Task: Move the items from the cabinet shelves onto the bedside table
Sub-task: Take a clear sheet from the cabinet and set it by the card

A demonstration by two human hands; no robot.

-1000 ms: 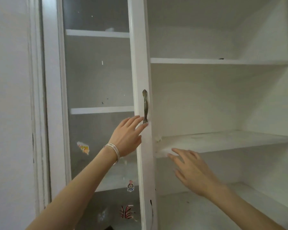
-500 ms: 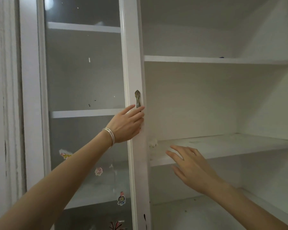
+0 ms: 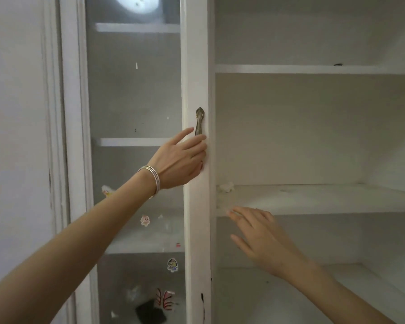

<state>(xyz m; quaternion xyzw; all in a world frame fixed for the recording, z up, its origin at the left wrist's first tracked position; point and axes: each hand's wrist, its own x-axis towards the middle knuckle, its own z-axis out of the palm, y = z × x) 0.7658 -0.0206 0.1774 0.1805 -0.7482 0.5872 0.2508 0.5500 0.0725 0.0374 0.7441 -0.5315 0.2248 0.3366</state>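
A white cabinet stands in front of me with its right half open and bare shelves showing. My left hand (image 3: 180, 160), with silver bangles on the wrist, grips the lower part of the metal door handle (image 3: 199, 118) on the glass door (image 3: 136, 94); the index finger points out straight. With its fingers spread and nothing in it, my right hand (image 3: 260, 237) hovers just below the front edge of the middle shelf (image 3: 325, 208). A small pale crumpled scrap (image 3: 226, 187) lies in that shelf's left corner. A small dark speck (image 3: 337, 64) sits on the upper shelf.
Behind the glass are more white shelves and a dark object (image 3: 150, 312) low down. Cartoon stickers (image 3: 172, 264) dot the glass. A plain wall (image 3: 14, 136) borders the cabinet on the left. The lower open shelf (image 3: 337, 288) runs under my right forearm.
My left hand has reached the handle and its fingers have curled round it. My right hand has stayed by the middle shelf's front edge, drifting slightly left.
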